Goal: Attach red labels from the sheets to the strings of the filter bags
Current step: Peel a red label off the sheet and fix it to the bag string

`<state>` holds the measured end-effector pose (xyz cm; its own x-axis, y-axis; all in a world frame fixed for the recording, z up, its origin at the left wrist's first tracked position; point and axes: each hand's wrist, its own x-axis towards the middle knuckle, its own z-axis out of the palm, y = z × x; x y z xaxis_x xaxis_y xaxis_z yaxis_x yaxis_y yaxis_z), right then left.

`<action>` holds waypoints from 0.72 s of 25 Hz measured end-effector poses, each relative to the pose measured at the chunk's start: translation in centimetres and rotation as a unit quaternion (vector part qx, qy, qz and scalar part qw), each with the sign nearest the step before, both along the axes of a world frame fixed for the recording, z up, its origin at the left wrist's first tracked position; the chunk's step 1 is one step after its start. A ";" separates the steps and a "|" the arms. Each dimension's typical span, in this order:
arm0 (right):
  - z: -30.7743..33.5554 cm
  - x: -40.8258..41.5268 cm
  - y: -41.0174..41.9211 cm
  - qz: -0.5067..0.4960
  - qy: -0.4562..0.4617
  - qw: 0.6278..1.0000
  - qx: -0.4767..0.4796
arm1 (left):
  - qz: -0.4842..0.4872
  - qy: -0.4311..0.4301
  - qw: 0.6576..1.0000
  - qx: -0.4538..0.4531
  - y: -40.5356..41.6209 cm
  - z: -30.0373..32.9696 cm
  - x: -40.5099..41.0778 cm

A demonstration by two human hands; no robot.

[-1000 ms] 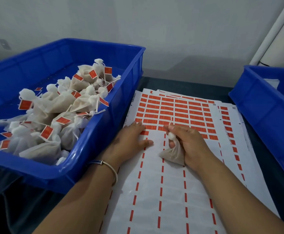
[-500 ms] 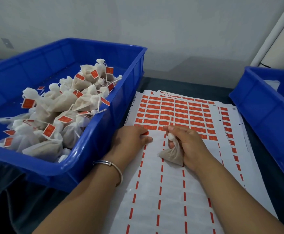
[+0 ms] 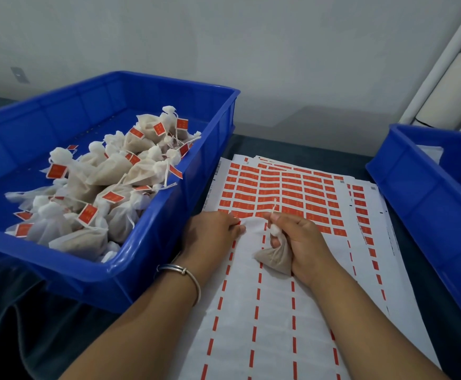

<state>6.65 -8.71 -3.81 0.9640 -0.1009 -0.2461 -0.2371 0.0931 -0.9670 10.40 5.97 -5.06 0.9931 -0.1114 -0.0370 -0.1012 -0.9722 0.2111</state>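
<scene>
Soft gauze filter bag (image 3: 274, 259), light and floppy by the look, cradled in right hand (image 3: 300, 242) over label sheet (image 3: 278, 311); string (image 3: 273, 208) pinched upright just above the knot, likely the best hold. Left hand (image 3: 210, 234) pressed on the sheet, fingertips curled at a red label (image 3: 239, 222); actual grip impossible to tell. Labelled bags piled in blue bin (image 3: 152, 259) left; second bin (image 3: 426, 201) right.

At centre, the right hand (image 3: 303, 242) grips a small tan mesh filter bag (image 3: 274, 257), its white string (image 3: 273, 207) pointing toward twelve o'clock. The left hand (image 3: 210, 231), at nine o'clock of it, presses the white sheet of red labels (image 3: 278, 193). A blue plastic bin (image 3: 141, 270) of labelled bags sits at ten o'clock.
</scene>
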 end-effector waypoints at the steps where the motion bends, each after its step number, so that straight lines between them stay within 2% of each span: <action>1: 0.0 -0.1 -0.1 0.002 0.000 1.000 0.002 | 0.001 -0.004 1.000 0.005 -0.1 0.1 0.0; 9: 0.0 0.2 -0.5 0.018 0.010 1.000 0.012 | 0.017 -0.009 1.000 -0.023 0.0 -0.2 0.3; 16: -0.1 0.4 -0.7 0.035 0.013 0.999 0.010 | 0.099 -0.011 0.982 -0.162 0.2 -1.0 0.7; 18: 0.0 0.4 -0.7 0.040 0.012 0.999 0.013 | 0.099 -0.008 0.980 -0.174 0.2 -1.2 0.4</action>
